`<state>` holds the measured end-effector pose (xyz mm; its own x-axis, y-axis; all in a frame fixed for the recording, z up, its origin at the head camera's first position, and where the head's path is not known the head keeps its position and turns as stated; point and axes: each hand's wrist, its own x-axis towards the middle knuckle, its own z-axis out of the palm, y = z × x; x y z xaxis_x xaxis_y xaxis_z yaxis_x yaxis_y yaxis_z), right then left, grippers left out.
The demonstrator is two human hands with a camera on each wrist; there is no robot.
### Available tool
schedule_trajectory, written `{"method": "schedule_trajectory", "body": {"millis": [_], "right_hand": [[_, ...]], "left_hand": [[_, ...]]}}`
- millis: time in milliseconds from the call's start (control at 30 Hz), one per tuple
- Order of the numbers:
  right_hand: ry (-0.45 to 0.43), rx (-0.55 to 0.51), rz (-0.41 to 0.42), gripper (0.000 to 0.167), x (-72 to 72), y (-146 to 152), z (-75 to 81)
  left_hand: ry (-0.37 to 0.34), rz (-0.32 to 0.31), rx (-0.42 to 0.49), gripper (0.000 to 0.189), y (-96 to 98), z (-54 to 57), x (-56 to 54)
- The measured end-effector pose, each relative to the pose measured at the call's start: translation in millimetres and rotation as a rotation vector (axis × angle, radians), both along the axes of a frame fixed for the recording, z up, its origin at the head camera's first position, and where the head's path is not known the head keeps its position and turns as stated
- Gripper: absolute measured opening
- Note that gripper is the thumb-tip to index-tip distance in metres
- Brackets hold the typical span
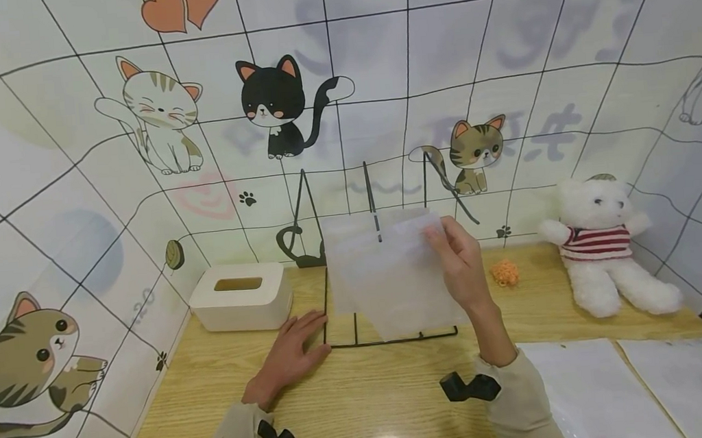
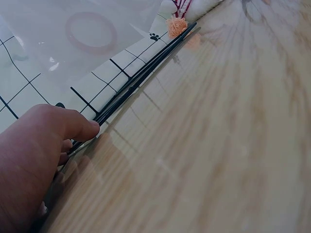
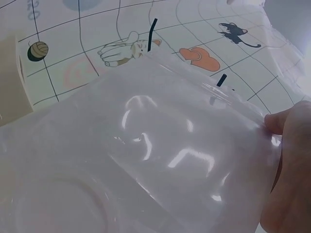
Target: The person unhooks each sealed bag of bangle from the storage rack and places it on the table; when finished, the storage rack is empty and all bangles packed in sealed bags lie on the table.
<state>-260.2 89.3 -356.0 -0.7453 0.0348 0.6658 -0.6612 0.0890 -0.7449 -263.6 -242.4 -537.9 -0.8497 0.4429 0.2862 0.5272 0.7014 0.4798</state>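
A black wire rack (image 1: 391, 341) stands on the table, with upright wires rising at its back. Translucent plastic bags (image 1: 393, 277) hang at its middle, at least two overlapping. My right hand (image 1: 462, 265) pinches the front bag's upper right corner between thumb and fingers. In the right wrist view, the shiny bag (image 3: 160, 145) spreads across the frame, with black wire ends (image 3: 222, 80) at its top edge. My left hand (image 1: 293, 354) lies on the table, its fingers and thumb touching the rack's front left corner. In the left wrist view, the thumb (image 2: 82, 127) meets the wire.
A white tissue box (image 1: 242, 300) stands left of the rack. To the right are an orange tangled clump (image 1: 505, 273) and a white teddy bear (image 1: 601, 247) in a striped shirt. Flat white sheets (image 1: 593, 389) lie at the front right. A cat-patterned wall (image 1: 369, 59) rises behind.
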Motion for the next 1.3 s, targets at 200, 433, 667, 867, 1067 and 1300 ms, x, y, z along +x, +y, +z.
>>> {"method": "schedule_trajectory", "body": {"millis": [200,433,667,867,1067,1300], "right_hand": [[0.021,0.004,0.008,0.018,1.5,-0.5,0.2],[0.032,0.005,0.016,0.018,5.4,-0.9,3.8],[0.044,0.011,0.007,0.016,8.2,-1.7,4.9],[0.076,0.021,0.002,0.015,10.3,-1.1,6.0],[0.096,0.028,0.014,0.015,11.7,-1.2,7.8],[0.110,0.022,0.020,0.014,14.1,-2.0,10.6]], "left_hand": [[0.005,0.001,-0.003,0.060,-0.2,-2.3,-1.0],[0.031,-0.003,0.013,0.059,-0.5,-3.7,-1.4],[0.015,0.006,0.017,0.059,-0.7,-5.2,-1.6],[0.029,0.004,0.029,0.058,-0.2,-5.4,-1.1],[0.047,0.004,0.016,0.058,-0.3,-5.3,-0.8],[0.032,0.006,0.003,0.059,-0.6,-5.0,-1.6]]}}
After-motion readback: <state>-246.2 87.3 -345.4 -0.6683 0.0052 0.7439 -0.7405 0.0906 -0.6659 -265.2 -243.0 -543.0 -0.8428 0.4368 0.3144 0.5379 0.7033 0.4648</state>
